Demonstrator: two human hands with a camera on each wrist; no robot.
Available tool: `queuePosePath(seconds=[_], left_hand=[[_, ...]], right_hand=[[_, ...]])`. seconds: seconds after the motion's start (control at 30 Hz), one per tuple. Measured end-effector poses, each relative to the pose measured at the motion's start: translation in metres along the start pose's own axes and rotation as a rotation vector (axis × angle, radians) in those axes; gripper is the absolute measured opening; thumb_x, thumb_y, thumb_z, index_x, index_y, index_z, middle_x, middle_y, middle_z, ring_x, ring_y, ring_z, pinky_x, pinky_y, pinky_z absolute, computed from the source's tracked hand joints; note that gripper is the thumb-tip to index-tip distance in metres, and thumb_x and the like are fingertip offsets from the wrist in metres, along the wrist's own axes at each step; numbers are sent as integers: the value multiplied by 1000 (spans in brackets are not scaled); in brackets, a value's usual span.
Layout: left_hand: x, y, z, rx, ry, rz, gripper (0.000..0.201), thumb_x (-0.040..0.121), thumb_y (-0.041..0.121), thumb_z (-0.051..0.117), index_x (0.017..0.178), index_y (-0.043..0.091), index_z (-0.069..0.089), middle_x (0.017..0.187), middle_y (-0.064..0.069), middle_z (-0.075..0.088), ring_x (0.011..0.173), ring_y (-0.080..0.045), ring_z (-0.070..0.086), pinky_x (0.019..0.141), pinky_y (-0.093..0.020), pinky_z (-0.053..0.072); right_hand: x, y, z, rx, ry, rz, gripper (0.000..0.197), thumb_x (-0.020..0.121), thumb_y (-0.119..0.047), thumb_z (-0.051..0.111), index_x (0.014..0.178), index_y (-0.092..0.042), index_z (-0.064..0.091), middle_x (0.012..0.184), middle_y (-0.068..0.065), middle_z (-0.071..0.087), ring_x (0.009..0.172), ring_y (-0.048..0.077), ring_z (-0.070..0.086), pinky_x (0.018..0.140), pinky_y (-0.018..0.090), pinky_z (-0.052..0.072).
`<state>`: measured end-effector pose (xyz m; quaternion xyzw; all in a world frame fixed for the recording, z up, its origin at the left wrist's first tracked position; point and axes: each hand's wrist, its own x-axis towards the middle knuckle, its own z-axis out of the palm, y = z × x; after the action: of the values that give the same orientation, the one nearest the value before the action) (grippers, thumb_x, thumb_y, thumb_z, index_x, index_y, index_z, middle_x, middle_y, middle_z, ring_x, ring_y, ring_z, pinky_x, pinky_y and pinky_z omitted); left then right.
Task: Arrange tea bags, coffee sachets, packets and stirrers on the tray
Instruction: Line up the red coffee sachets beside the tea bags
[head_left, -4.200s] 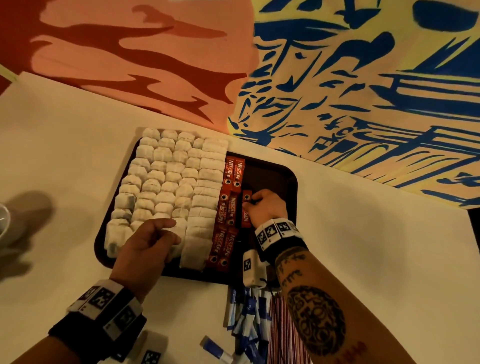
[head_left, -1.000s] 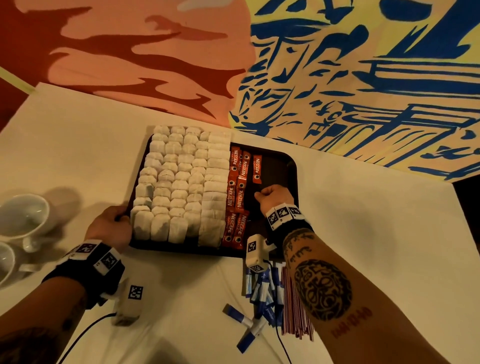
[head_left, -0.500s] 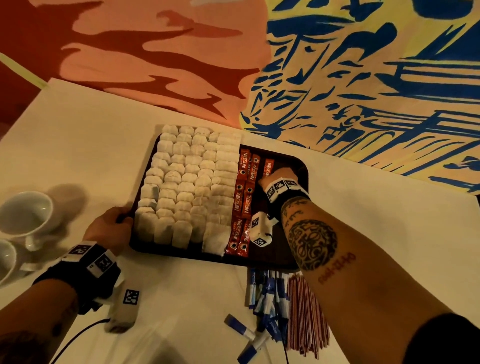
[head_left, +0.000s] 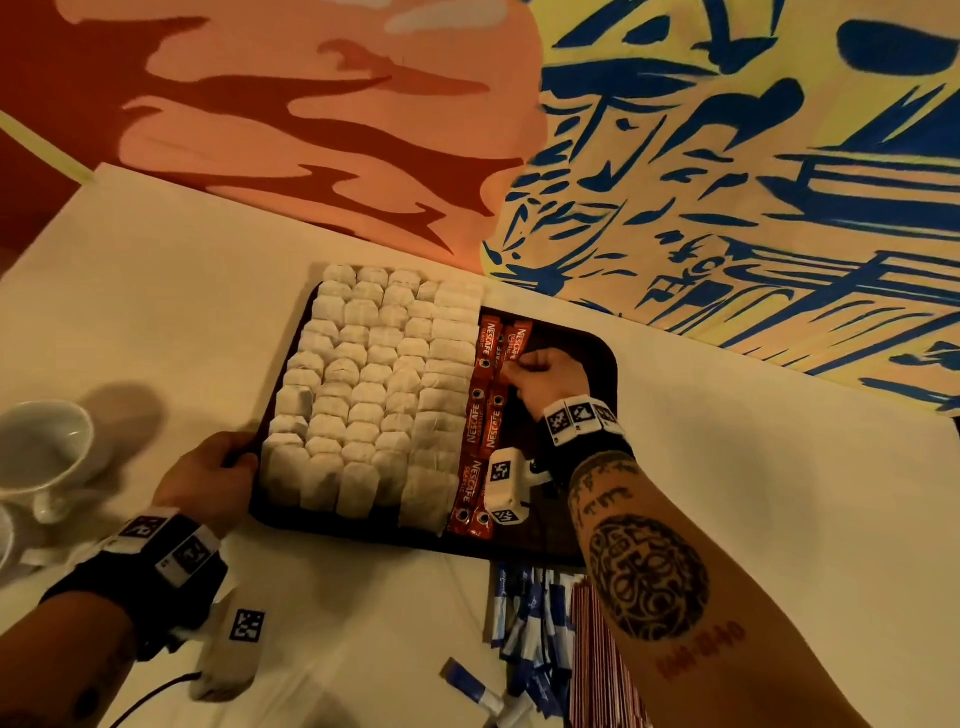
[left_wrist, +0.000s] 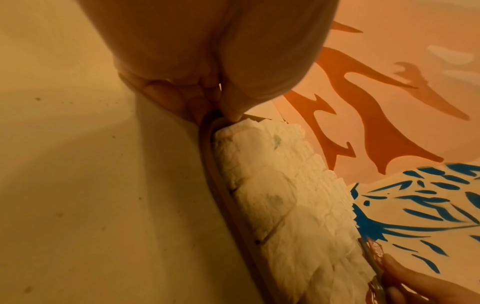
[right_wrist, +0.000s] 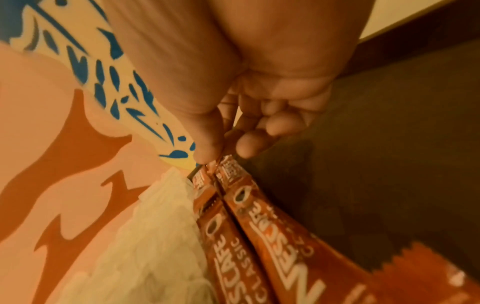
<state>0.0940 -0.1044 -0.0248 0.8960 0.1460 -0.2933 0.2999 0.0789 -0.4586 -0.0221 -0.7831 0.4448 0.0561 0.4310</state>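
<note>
The right hand pinches a red coffee sachet by its crimped end, beside the tea bags to its left. It looks light, thin and slick; the flat seam suits best. The left hand grips the tray edge.

"NESCAFE CLASSIC" on the red coffee sachets

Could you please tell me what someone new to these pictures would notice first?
The block of white tea bags filling the left part of the dark tray stands out first. Beside it run red coffee sachets, which the right hand pinches at the far end. The left hand grips the tray's near-left rim.
</note>
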Motion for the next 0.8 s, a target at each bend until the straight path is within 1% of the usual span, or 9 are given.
queuePosePath(seconds=[0.07, 0.1, 0.17, 0.23, 0.4, 0.47, 0.53, 0.7, 0.8], left_hand=[[-1, 1, 0, -4, 0, -1, 38, 99, 18, 49, 136, 19, 56, 133, -15, 60, 118, -38, 55, 103, -46, 40], [-1, 1, 0, -10, 2, 0, 38, 99, 18, 49, 136, 19, 56, 132, -15, 61, 117, -38, 55, 103, -46, 40], [-1, 1, 1, -20, 4, -4, 38, 99, 18, 49, 136, 19, 56, 132, -15, 61, 117, -38, 55, 103, -46, 40], [-2, 2, 1, -28, 2, -14, 38, 100, 18, 48, 137, 20, 55, 133, -14, 60, 119, -37, 54, 104, -47, 40], [-3, 2, 1, -44, 6, -20, 38, 100, 19, 49, 138, 20, 55, 133, -14, 60, 119, -37, 54, 105, -47, 40], [-3, 1, 1, -44, 7, -16, 38, 100, 19, 49, 138, 21, 55, 134, -13, 60, 119, -37, 54, 105, -47, 40], [-2, 0, 1, -38, 5, -17, 39, 100, 20, 49, 138, 22, 55, 134, -13, 60, 119, -37, 54, 105, -46, 40], [-1, 1, 1, -45, 6, -31, 38, 100, 21, 48, 138, 22, 54, 133, -12, 60, 118, -36, 55, 105, -46, 40], [-1, 1, 2, -59, 10, -31, 38, 100, 20, 49, 138, 22, 54, 134, -12, 60, 118, -35, 55, 104, -46, 41]], right_hand=[[-2, -3, 4, -43, -7, -21, 23, 82, -35, 80, 94, -24, 64, 88, -11, 63, 74, 3, 58, 65, 20, 47], [-2, -5, 4, -69, -13, -27, 23, 83, -35, 79, 96, -24, 64, 88, -11, 61, 73, 3, 56, 65, 19, 44], [-2, -8, 4, -124, -36, -28, 24, 84, -37, 78, 100, -25, 65, 93, -10, 60, 79, 7, 57, 73, 22, 45], [-1, -10, 3, -153, -55, -14, 28, 85, -39, 77, 107, -25, 67, 97, -10, 61, 85, 9, 57, 76, 23, 44], [2, -13, -1, -173, -43, 28, 35, 89, -47, 69, 115, -25, 69, 106, -5, 68, 83, 10, 58, 65, 21, 42], [4, -14, -1, -176, -9, 48, 38, 92, -46, 66, 121, -23, 67, 118, 0, 69, 99, 17, 64, 74, 24, 44], [7, -17, -1, -181, 14, 70, 39, 93, -44, 65, 126, -22, 65, 126, 2, 66, 113, 21, 63, 79, 26, 42], [11, -27, 3, -279, -38, 70, 35, 99, -42, 57, 125, -22, 68, 125, 4, 67, 112, 23, 63, 80, 27, 43], [13, -29, 4, -311, -43, 76, 34, 99, -42, 56, 123, -21, 69, 124, 4, 67, 111, 23, 63, 81, 29, 45]])
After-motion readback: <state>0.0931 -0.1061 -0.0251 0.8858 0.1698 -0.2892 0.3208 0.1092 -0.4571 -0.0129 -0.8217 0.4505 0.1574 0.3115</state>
